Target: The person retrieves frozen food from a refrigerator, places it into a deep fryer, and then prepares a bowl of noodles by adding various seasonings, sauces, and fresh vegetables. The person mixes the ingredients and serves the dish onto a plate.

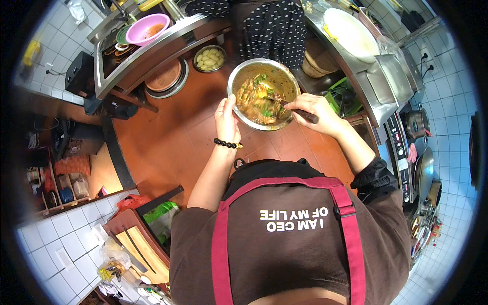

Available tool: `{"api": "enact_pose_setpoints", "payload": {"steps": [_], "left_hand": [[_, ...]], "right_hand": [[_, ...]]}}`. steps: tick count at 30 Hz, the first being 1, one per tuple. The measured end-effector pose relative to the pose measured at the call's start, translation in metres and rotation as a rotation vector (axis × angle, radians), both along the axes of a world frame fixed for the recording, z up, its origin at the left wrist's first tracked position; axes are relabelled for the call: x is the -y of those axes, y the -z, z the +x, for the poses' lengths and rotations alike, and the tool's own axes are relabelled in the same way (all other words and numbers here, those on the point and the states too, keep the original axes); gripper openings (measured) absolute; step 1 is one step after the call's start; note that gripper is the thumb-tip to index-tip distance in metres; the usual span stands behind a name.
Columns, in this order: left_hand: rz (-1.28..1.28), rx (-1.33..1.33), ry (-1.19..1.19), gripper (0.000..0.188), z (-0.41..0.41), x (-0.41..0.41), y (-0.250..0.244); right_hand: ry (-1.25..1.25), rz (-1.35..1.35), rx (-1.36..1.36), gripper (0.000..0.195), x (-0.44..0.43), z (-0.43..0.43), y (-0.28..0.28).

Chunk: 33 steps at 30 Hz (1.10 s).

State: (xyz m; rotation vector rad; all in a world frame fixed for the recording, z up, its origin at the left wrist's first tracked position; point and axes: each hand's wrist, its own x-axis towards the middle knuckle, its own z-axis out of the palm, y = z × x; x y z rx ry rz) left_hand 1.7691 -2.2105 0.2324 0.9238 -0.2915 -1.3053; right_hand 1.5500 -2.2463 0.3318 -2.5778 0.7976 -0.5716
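A round stainless steel bowl (236,74) is held out over the tiled floor. My left hand (227,119) grips its lower left rim, with the thumb on the edge; a black bead bracelet circles that wrist. In my right hand (314,112) is a dark-handled utensil (307,116), whose far end dips into the food. The bowl contains a brown, sauced food mixture (259,100) with green leaf pieces and something yellow. Part of the mixture is blurred. What the utensil's hidden end looks like, I cannot tell.
Another person in a dotted garment (272,34) stands just beyond the bowl. A pan of peeled potatoes (209,58) is on the floor. A pink basin (148,29) rests on the left counter; a white oval board (350,34) and metal trays (389,78) line the right counter. A stove (399,152) is at right.
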Motion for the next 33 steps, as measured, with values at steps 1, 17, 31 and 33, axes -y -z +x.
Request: {"api": "enact_pose_setpoints", "payload": {"steps": [1,17,31,33], "left_hand": [[-0.012,0.003,0.002,0.015,-0.006,0.002,-0.002],[-0.072,0.089,0.277,0.012,-0.121,-0.001,-0.05],[-0.057,0.081,0.311,0.009,-0.134,-0.043,-0.095],[-0.057,0.079,0.263,0.009,-0.131,-0.042,-0.098]], "right_hand": [[0.023,-0.063,-0.002,0.018,0.002,-0.007,-0.005],[0.459,0.191,0.376,0.011,-0.035,-0.169,-0.04],[-0.542,0.628,1.198,0.034,-0.065,-0.179,-0.176],[-0.626,0.666,1.15,0.031,-0.06,-0.17,-0.178]]}}
